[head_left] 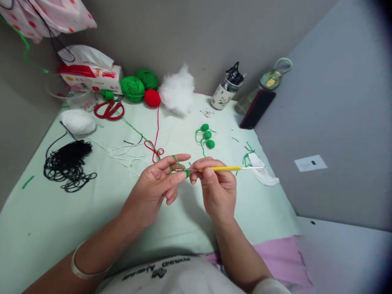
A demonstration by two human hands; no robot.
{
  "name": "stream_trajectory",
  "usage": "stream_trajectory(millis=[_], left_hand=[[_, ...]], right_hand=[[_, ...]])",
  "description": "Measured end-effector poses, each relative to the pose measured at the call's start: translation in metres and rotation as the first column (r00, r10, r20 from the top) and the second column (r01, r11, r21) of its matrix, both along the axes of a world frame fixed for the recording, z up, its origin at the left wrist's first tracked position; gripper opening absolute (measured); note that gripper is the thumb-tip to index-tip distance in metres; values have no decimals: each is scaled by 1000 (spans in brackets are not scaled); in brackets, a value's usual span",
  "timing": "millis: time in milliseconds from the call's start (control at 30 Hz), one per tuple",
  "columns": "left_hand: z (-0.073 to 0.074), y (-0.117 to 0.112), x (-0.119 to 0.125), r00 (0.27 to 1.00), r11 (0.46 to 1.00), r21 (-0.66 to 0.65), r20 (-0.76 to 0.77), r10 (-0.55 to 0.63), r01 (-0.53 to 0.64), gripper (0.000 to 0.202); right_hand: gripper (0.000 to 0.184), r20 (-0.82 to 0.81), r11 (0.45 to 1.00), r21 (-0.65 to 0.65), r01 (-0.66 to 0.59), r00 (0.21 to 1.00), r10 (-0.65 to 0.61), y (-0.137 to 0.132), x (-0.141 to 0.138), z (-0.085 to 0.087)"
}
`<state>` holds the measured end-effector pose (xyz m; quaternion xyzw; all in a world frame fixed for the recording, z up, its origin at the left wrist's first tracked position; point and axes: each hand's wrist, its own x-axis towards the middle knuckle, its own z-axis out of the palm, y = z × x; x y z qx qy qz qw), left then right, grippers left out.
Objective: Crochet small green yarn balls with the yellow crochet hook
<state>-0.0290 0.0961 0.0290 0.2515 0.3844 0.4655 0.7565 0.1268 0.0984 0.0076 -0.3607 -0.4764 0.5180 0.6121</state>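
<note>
My right hand point(216, 185) is closed round a crochet hook point(225, 168) with a yellow handle, its metal tip pointing left. My left hand point(159, 183) pinches a small green crochet piece point(186, 173) at the hook's tip, with green yarn point(134, 130) looped over its forefinger. That strand runs back across the pale green cloth point(92, 212) toward two green yarn balls point(133, 87). Both hands hover above the cloth at its middle.
Three small green crocheted pieces point(207, 135) lie beyond the hands. A red yarn ball point(152, 98), white stuffing point(177, 90), red scissors point(109, 110), a tissue box point(92, 75), tangled black yarn point(69, 163), white yarn point(78, 121), a jar point(225, 94), a phone point(257, 109) surround them.
</note>
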Motion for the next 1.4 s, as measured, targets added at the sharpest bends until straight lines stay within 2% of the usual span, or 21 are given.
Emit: stream_trajectory(millis=[133,300,367,433,533,600,767,933,1000,1100,1267,1400], left_hand=[[-1,2,-4,989,992,-61,105,-102,109,41],[-3,4,-5,970,988,-82,215,-112,132,28],[-3,3,-2,981,993,-61,169,-94,105,24],[-2,2,1,995,998,-8,75,-68,68,22],[-3,-1,3,996,996,91,-84,7,1,26],[-5,-3,3,982,989,144,-176,68,-43,30],[-7,-5,1,952,978,202,-289,104,-45,28],[-2,-6,1,919,973,219,-363,153,-75,37],[0,-7,1,913,970,229,-375,163,-80,33],[-1,-6,-1,922,974,218,-361,138,-60,25],[-4,-3,-4,962,986,167,-265,70,-26,23],[-5,-5,-6,971,988,154,-233,47,-11,20]], right_hand=[[17,-77,993,-114,34,996,-43,4,3,3],[20,-189,967,-252,-28,982,-21,9,9,4],[21,-170,972,-233,-39,985,-1,8,8,4],[20,-75,990,-138,-22,997,12,5,5,4],[14,104,998,53,42,993,-47,0,1,3],[12,153,991,106,78,984,-93,-2,0,2],[12,115,995,69,69,990,-77,-2,1,0],[13,81,997,71,39,996,-44,-2,0,-1],[13,84,997,63,34,996,-39,-2,0,-1],[13,61,1000,17,23,998,-25,-1,0,0],[17,-98,996,-76,-55,994,47,3,2,2],[19,-59,999,-12,-51,997,50,1,3,5]])
